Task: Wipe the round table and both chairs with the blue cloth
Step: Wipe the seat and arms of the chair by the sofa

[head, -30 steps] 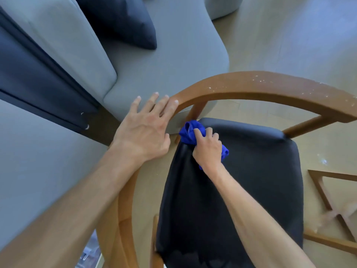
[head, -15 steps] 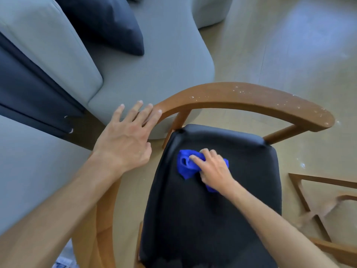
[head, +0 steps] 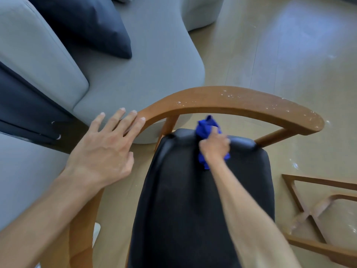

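Note:
A wooden chair with a curved brown backrest rail and a black padded seat fills the middle of the view. My right hand grips the bunched blue cloth and presses it on the far edge of the seat, just under the rail. My left hand rests flat on the left part of the rail with its fingers straight. The rail carries white specks along its top. The round table is out of view.
A grey sofa with a dark blue cushion stands close behind and left of the chair. A wooden crossed frame lies on the floor at the right. Pale wooden floor stretches beyond the chair.
My right hand has slid the cloth from the middle of the seat to its far edge. The left hand stays on the rail.

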`<state>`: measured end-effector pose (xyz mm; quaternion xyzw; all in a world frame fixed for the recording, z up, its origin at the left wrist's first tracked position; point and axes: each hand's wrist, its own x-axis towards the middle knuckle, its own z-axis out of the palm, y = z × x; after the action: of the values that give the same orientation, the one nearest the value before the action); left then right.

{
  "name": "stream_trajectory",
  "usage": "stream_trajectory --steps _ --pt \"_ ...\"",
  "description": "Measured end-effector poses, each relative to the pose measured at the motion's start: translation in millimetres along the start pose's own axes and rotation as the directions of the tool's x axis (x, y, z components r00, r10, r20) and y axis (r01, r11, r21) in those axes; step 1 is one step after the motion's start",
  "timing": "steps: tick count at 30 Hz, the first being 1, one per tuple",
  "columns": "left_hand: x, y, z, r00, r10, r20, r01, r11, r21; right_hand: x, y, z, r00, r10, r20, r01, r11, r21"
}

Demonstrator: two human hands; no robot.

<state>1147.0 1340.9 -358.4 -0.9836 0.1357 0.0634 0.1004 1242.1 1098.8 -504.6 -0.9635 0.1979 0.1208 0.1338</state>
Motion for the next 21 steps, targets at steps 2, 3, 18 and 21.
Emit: stream_trajectory --steps 2,3,18,21 --pt "0.2 -0.7 0.0 1.0 0.002 -0.002 -0.002 1.0 -0.004 -25.7 -34.5 20.9 0.978 -0.201 0.046 0.203 0.979 -0.032" --pt "0.2 -0.8 0.5 1.0 0.005 -0.003 -0.005 1.0 -0.007 -36.1 -43.1 27.6 0.959 -0.279 0.053 0.281 0.959 -0.033" --pt "6.4 -9.3 18.9 1.0 -0.006 -0.031 0.006 1.0 0.002 -1.2 204.4 -30.2 0.977 0.1 -0.186 -0.065 0.981 0.183" --pt "7.5 -8.0 15.9 1.0 0.001 -0.016 -0.001 1.0 -0.012 -26.0 188.3 -20.5 0.985 0.071 -0.158 -0.046 0.987 0.154"
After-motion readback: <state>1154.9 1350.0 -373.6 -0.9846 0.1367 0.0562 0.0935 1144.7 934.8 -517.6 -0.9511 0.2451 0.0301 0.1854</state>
